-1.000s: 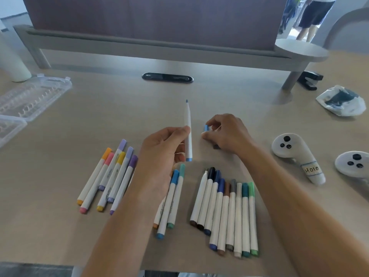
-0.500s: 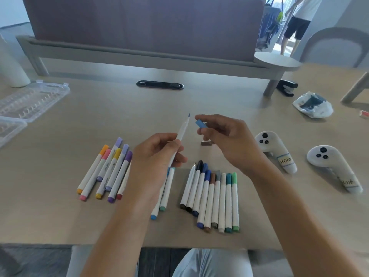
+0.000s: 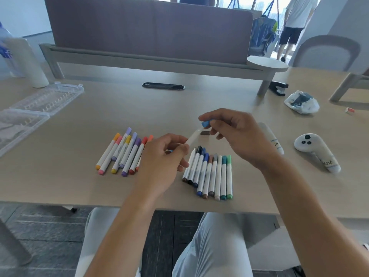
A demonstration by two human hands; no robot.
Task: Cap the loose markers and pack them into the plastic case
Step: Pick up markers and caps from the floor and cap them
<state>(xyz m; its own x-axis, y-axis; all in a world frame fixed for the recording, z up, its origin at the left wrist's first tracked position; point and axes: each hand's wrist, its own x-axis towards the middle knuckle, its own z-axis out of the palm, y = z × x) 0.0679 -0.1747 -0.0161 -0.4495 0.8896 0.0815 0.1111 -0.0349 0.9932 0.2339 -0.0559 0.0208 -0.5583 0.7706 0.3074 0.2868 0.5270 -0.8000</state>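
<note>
My left hand grips a white marker that slants up to the right. My right hand pinches a blue cap right at the marker's tip. A loose dark cap lies on the table just below it. Capped markers in warm and purple colours lie in a row to the left of my hands. Another row of dark, blue and green markers lies below my right hand. The clear plastic case lies open at the far left of the table.
Two white controllers lie to the right of my hands. A crumpled bag and a black stapler sit at the back right. A white bottle stands behind the case. The table's front edge is close to the markers.
The right hand lifted the blue cap from the table and brought it to the marker's tip. The left hand tilted the marker from upright over to the right.
</note>
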